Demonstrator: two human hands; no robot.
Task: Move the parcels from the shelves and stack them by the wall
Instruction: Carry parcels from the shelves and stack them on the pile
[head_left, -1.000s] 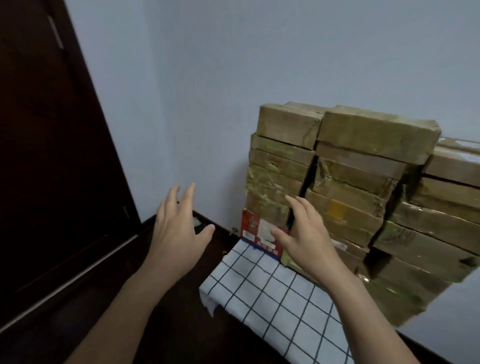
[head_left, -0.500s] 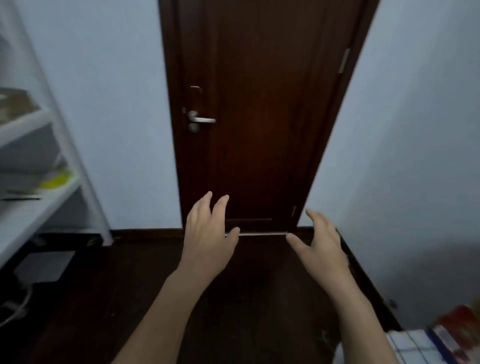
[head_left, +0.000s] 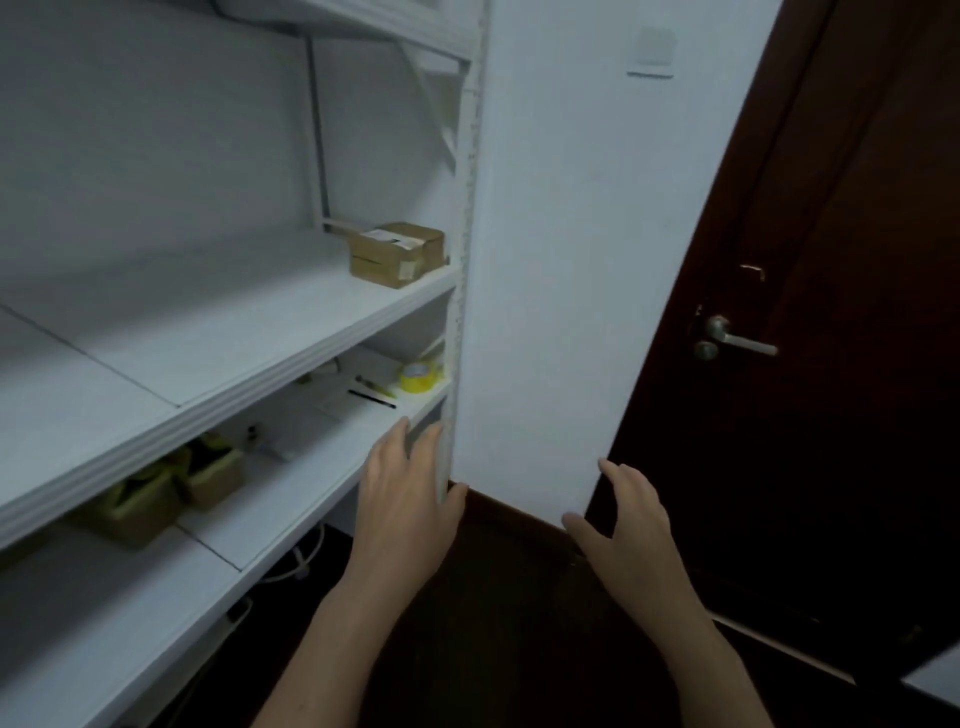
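1. L fingers (head_left: 397, 452): straight, loose, nothing in them. R fingers (head_left: 613, 478): spread, bit bent, thumb out, nothing in them.
2. L hand (head_left: 402, 504): palm down, in front of lower shelf (head_left: 311, 467), R end, by corner post (head_left: 462, 312); contact w/ either, can't tell. R hand (head_left: 631, 540): in air over dark floor, near door edge. Both free, prob. because a box wants two palms.
3. Parcel (head_left: 397, 254): brown, taped, label up; upper shelf (head_left: 234, 332), far R end, near the back. Likeliest next pick, I'd say.
4. Two boxes (head_left: 166, 493): lower shelf, L side; blurred, prob. parcels too.
5. Tape roll (head_left: 418, 376), pen (head_left: 371, 399): lower shelf, R end; packing kit, not cargo.
6. Door (head_left: 831, 415): dark, shut. Stack by wall: not in view.
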